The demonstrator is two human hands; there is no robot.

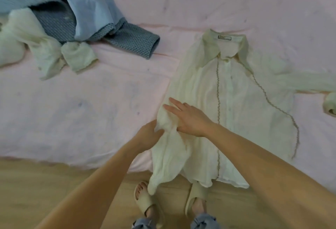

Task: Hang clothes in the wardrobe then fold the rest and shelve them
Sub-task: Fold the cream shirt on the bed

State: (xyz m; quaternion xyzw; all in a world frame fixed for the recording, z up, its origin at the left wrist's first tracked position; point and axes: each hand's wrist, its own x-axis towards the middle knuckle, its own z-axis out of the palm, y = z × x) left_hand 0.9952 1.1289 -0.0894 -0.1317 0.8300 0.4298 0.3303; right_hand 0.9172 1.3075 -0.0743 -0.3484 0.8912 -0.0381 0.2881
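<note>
1. The bed (pixel 91 119) was covered in a pale pink sheet, soft and lightly creased. I judged its give would let any fold I pressed shift under my palm.
2. The cream shirt (pixel 236 110) lay buttoned and front up near the bed's edge, thin, crinkled and slightly sheer, with wavy trim down the placket. Its hem overhung the floor, so I thought it might slide off as I tugged.
3. The unsorted pile (pixel 63 10) sat well apart at the far left: blue knit, smooth blue cloth, another cream piece.
4. The shirt's folded-in sleeve (pixel 169 156) drooped past the edge; I feared it would slip out of the fold.
5. My right hand (pixel 189 119) lay flat and unclenched, pressing the cloth.
6. My left hand (pixel 147 136) pinched the bunched sleeve fabric beside it.
</note>
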